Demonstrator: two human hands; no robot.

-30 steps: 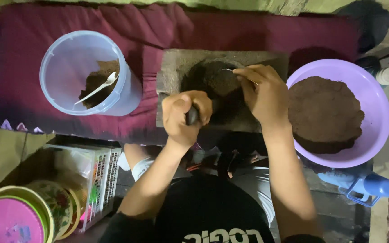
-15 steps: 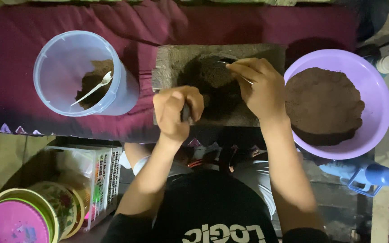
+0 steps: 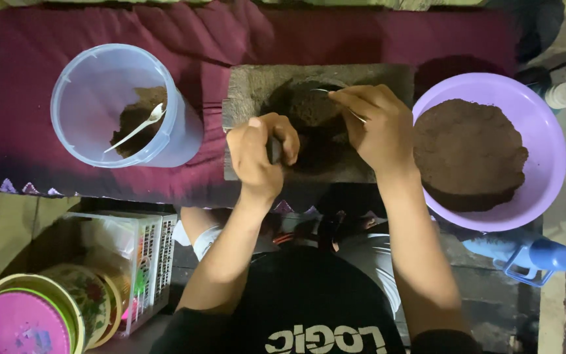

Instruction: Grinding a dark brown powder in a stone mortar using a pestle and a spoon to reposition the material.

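Gripping dark handle (image 3: 274,149), hands (image 3: 257,154) (image 3: 375,128) over rough stone slab (image 3: 250,85), crumbly brown powder (image 3: 312,108)

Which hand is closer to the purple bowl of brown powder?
The right hand; it is just beside the purple bowl on its left rim side. The left hand is farther off, across the stone slab.

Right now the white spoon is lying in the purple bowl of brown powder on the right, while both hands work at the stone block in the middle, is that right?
Not quite. The head view shows the white spoon lying in the clear plastic tub on the left, not in the purple bowl, which holds only brown powder. The rest stands: the left hand and right hand work at the stone block in the middle.
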